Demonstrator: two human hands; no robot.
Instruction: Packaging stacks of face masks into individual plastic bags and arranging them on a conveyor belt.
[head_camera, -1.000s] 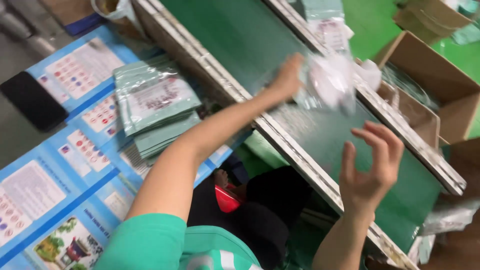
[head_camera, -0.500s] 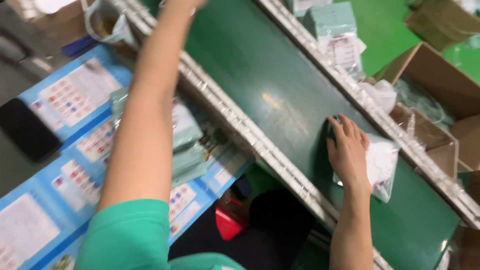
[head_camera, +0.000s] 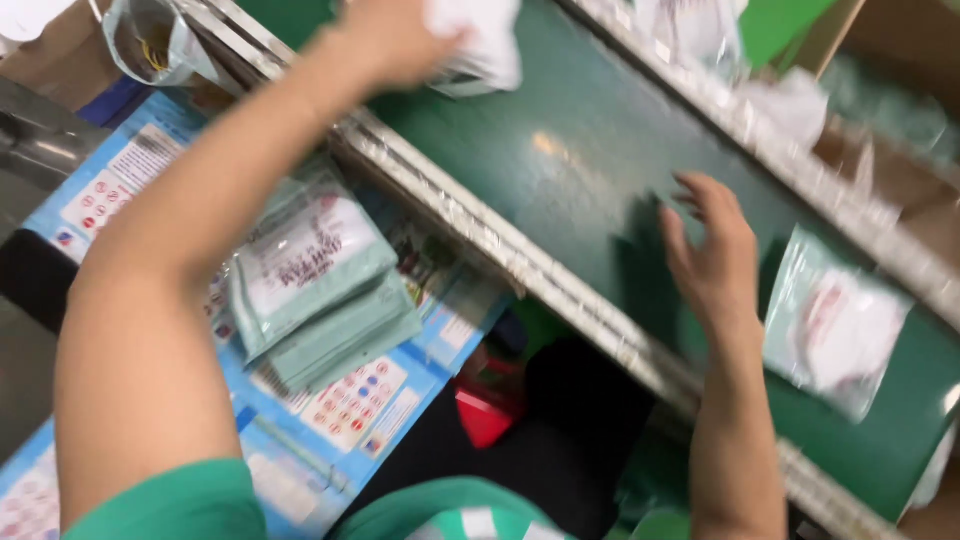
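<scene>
My left hand (head_camera: 395, 35) reaches far up the green conveyor belt (head_camera: 560, 170) and grips a white packet in clear plastic (head_camera: 480, 45) near the top edge of the view. My right hand (head_camera: 715, 255) hovers over the belt with its fingers spread and nothing in it. Just to its right a clear bag with a white item inside (head_camera: 835, 330) lies flat on the belt, apart from the hand.
A stack of pale green packets (head_camera: 315, 280) rests on a blue printed sheet (head_camera: 350, 410) left of the belt's metal rail (head_camera: 520, 260). Cardboard boxes (head_camera: 890, 140) stand beyond the far rail. A clear bag (head_camera: 150, 40) hangs at top left. Something red (head_camera: 485, 405) sits below.
My right hand has lifted off the bag on the belt, which now lies free to its right. My left hand has closed on a white packet further up the belt.
</scene>
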